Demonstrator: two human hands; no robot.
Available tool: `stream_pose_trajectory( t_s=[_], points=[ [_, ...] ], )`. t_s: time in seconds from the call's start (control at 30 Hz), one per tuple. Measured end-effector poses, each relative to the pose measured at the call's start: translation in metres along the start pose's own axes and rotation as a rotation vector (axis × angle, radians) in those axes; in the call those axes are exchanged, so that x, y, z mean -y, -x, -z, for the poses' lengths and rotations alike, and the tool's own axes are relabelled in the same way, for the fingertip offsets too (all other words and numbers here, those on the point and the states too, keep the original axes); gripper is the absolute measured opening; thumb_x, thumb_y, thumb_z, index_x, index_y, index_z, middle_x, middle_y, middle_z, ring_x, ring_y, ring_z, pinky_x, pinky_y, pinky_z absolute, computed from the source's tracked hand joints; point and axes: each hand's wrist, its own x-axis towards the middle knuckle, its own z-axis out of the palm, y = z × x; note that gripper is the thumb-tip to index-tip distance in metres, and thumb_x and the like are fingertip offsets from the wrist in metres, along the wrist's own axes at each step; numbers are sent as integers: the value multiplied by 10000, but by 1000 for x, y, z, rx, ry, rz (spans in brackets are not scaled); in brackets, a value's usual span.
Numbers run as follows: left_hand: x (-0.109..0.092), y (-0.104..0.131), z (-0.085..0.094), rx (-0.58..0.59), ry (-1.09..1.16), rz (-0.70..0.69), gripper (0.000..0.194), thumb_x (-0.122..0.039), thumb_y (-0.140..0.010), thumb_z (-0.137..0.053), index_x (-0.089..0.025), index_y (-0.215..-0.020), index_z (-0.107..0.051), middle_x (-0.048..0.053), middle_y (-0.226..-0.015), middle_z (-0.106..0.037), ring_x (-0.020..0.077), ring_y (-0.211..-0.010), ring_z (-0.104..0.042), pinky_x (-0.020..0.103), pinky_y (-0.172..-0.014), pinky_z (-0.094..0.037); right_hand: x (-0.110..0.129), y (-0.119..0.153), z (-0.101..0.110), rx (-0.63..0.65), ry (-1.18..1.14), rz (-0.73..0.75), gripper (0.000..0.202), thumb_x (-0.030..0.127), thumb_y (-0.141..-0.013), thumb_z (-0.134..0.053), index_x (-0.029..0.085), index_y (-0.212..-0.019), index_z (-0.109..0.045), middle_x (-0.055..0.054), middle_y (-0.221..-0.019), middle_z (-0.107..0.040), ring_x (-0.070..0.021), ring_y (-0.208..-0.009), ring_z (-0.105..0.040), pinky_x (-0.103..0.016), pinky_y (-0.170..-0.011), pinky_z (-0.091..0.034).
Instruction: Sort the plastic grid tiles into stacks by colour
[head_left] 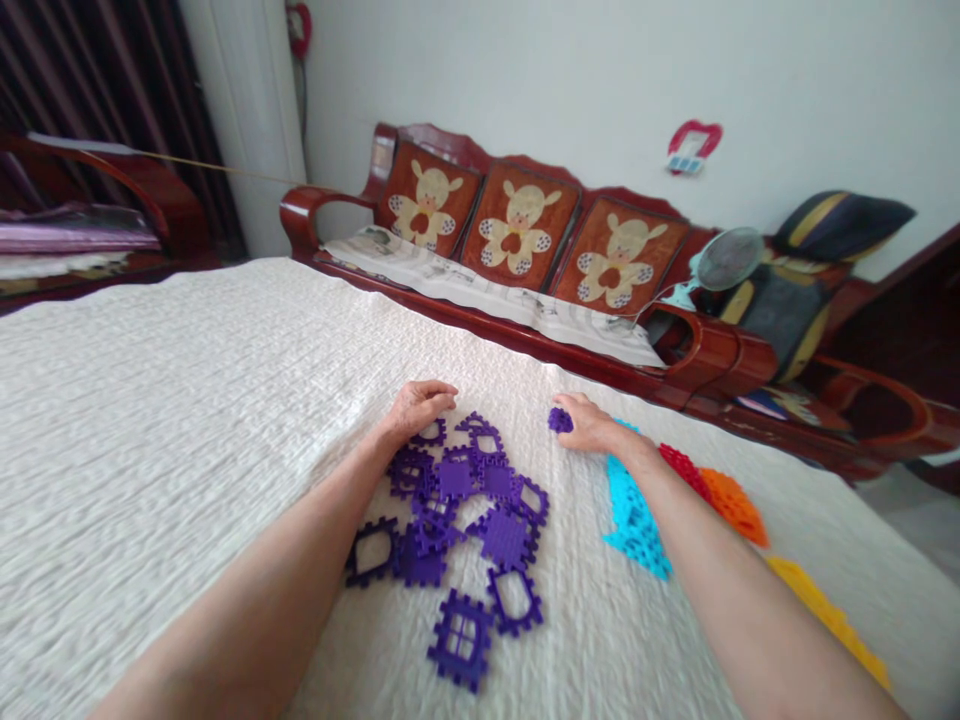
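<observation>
Purple pieces [504, 537] lie in a loose, messy heap on the white cover [225, 380], between the two arms, and some lie on top of others. The right hand [591, 424] is near the far edge of the cover, apart from the heap, with its thumb and fingers pinching a small purple bunch [559, 420]. The left hand [420, 404] is at the heap's far left corner, over a purple frame. Its fingers are bent and close together, but I cannot tell if they grip anything. I think it is best to take the top pieces first, because the bumpy edges could catch and drag others along. Holding each one by its rim looks easy, since many have a big hole in the middle. The window piece [463, 636], closest to the near edge, is loose and should lift simply. Toward the right edge, the blue pile [630, 505] sits by the right arm, so that arm should go gently, or it might bump the blue bits
</observation>
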Motion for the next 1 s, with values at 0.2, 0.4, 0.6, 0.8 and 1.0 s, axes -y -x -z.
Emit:
stream_pose_trajectory(
  t_s=[0.2,0.4,0.6,0.8,1.0],
  points=[
    [-6,4,1,-39,65,37,272,-343,-675,-630,-202,-883,-734,50,-828,-744,181,-755,-662,284,-707,-504,67,10,7,-61,-94,210,341,160,-760,-552,179,-1091,-632,-76,-1074,-677,-203,-966,-630,-288,-855,-454],
    [-8,6,2,-33,64,34,309,-358,-682,-627,-188,-918,-733,59,-848,-746,170,-728,-648,275,-680,-496,125,24,-6,-47,-75,-28,497,665,-773,-574,203,-953,-619,-89,-853,-688,-240,-800,-648,-317,-671,-456],
    [-10,6,2,-45,7,32,335,-404,-662,-626,-194,-897,-738,55,-846,-744,182,-754,-650,271,-676,-485,142,23,-15,12,-89,-54,500,582,-746,-631,187,-1048,-577,-135,-1052,-640,-273,-984,-623,-358,-814,-484],
    [-11,7,2,-33,21,22,342,-418,-648,-646,-188,-885,-738,57,-823,-740,184,-748,-646,268,-673,-477,122,23,-8,-76,-190,-93,486,505,-769,-622,185,-1127,-542,-137,-1107,-634,-260,-1007,-621,-349,-834,-479],
    [-13,8,1,-37,-8,65,363,-431,-643,-631,-197,-897,-741,56,-846,-747,181,-719,-652,258,-617,-468,82,26,6,12,-59,-164,424,542,-829,-556,177,-1038,-610,-138,-1055,-661,-266,-1014,-621,-344,-840,-464]
  ],
)
